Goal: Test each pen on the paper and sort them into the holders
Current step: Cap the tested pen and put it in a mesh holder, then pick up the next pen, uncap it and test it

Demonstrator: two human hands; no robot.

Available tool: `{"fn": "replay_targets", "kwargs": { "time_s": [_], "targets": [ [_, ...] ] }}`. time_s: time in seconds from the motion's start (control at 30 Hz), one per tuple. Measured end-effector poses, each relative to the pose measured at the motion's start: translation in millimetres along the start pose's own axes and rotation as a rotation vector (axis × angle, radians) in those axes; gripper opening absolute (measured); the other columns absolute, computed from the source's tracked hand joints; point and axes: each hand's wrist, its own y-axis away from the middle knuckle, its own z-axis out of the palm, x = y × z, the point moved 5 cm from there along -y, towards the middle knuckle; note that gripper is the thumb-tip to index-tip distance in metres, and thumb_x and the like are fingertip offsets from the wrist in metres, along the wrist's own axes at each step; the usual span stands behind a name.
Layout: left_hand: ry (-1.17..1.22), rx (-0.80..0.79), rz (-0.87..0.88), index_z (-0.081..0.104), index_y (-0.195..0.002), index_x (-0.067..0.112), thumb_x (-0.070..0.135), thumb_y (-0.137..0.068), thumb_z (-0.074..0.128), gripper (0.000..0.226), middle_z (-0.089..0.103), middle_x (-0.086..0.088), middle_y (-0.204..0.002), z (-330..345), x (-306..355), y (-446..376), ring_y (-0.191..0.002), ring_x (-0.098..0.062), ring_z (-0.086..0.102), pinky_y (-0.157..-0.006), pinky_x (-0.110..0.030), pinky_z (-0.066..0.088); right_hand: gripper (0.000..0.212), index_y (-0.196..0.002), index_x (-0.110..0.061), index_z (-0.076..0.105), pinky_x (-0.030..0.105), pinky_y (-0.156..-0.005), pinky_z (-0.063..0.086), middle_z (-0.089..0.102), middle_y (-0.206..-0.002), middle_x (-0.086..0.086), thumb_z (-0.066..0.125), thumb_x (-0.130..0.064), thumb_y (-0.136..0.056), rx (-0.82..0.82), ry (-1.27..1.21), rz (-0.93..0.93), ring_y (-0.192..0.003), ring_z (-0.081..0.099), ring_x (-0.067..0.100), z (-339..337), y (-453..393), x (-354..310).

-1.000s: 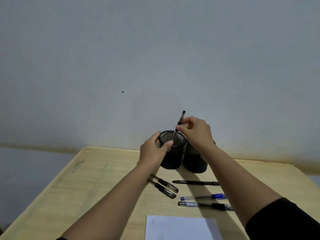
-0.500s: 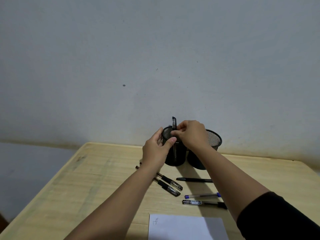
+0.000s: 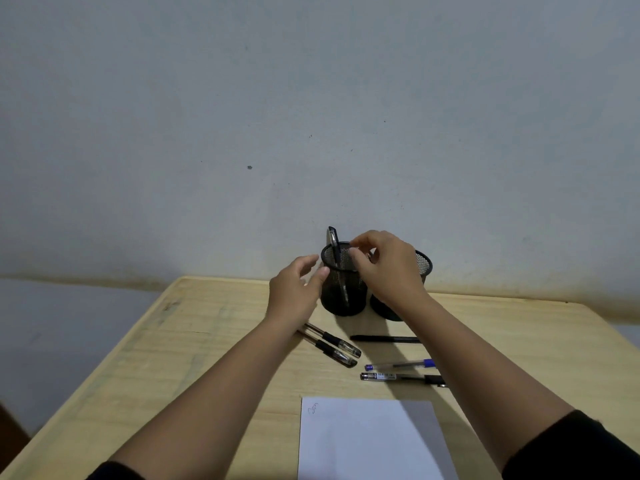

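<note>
One black pen [image 3: 335, 249] stood tilted inside the left mesh holder [image 3: 343, 289] — apparently sorted. The right hand [image 3: 384, 268] hovered above the rim with fingers loosely curled, holding nothing; the left hand [image 3: 296, 289] lay open beside the holder, probably to steady it — five pens lay untested by the paper [image 3: 367, 441].

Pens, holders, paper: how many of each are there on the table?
Pens: 6. One stands in the left holder; five lie on the table.
Holders: 2.
Paper: 1.
Total: 9.
</note>
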Motion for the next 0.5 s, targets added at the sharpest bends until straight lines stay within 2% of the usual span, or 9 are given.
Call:
{"fn": "replay_targets", "kwargs": {
  "time_s": [0.07,0.1,0.13,0.17,0.23,0.27,0.37,0.5],
  "targets": [
    [-0.072,-0.017,0.06,0.066,-0.112,0.017,0.024,-0.088,0.06,0.025,0.066,0.001,-0.117,-7,-4,11,-0.082,0.0,0.06,-0.067,0.0,0.043,0.014,-0.092,-0.015,0.07,0.024,-0.071,0.037,0.067,-0.087,-0.001,0.063,-0.022,-0.083,0.003,-0.008,-0.035,-0.076,0.05,0.011,-1,24,-5],
    [-0.093,-0.041,0.081,0.068,-0.107,0.014,0.019,-0.088,0.061,0.021,0.067,0.001,-0.112,-9,-6,17,-0.075,0.003,0.056,-0.06,0.002,0.042,0.012,-0.091,-0.015,0.07,0.023,-0.07,0.035,0.065,-0.083,-0.003,0.064,-0.021,-0.082,-0.014,-0.009,-0.038,-0.076,0.049,0.011,1,37,-6],
    [-0.12,-0.064,0.097,0.07,-0.103,0.013,0.016,-0.088,0.061,0.018,0.066,0.002,-0.107,-11,-8,23,-0.074,0.004,0.055,-0.06,0.002,0.042,0.011,-0.089,-0.016,0.071,0.023,-0.07,0.034,0.064,-0.081,-0.005,0.064,-0.021,-0.082,-0.045,-0.009,-0.032,-0.076,0.049,0.01,5,49,-5],
    [-0.167,-0.089,0.114,0.071,-0.099,0.014,0.015,-0.087,0.062,0.016,0.066,0.002,-0.105,-12,-11,29,-0.076,0.002,0.056,-0.066,-0.001,0.043,0.011,-0.088,-0.016,0.071,0.023,-0.07,0.034,0.064,-0.08,-0.006,0.064,-0.022,-0.082,-0.087,-0.003,-0.014,-0.078,0.05,0.011,10,61,-2],
    [-0.29,-0.169,0.146,0.073,-0.095,0.019,0.017,-0.084,0.064,0.014,0.068,0.001,-0.104,-12,-19,39,-0.089,-0.01,0.062,-0.085,-0.02,0.047,0.012,-0.088,-0.019,0.072,0.026,-0.07,0.039,0.068,-0.082,-0.005,0.063,-0.026,-0.082,-0.174,0.036,0.055,-0.084,0.054,0.013,22,83,7],
    [-0.35,-0.223,0.159,0.073,-0.095,0.02,0.017,-0.084,0.065,0.015,0.069,0.001,-0.104,-11,-24,43,-0.094,-0.014,0.062,-0.089,-0.026,0.047,0.014,-0.089,-0.02,0.072,0.027,-0.07,0.042,0.069,-0.084,-0.003,0.063,-0.028,-0.082,-0.213,0.064,0.097,-0.087,0.055,0.014,28,91,13],
    [-0.457,-0.315,0.183,0.073,-0.102,0.021,0.017,-0.084,0.064,0.021,0.07,0.001,-0.105,-7,-34,54,-0.102,-0.016,0.058,-0.09,-0.024,0.043,0.018,-0.092,-0.023,0.072,0.028,-0.069,0.041,0.066,-0.089,0.001,0.063,-0.033,-0.081,-0.277,0.149,0.166,-0.093,0.053,0.015,37,106,21],
    [-0.462,-0.26,0.187,0.073,-0.101,0.02,0.018,-0.085,0.064,0.019,0.069,0.001,-0.104,-8,-37,58,-0.102,-0.016,0.055,-0.087,-0.022,0.039,0.022,-0.096,-0.022,0.072,0.027,-0.069,0.037,0.064,-0.093,0.001,0.064,-0.036,-0.081,-0.293,0.2,0.154,-0.092,0.045,0.012,42,112,18]
  ]
}}
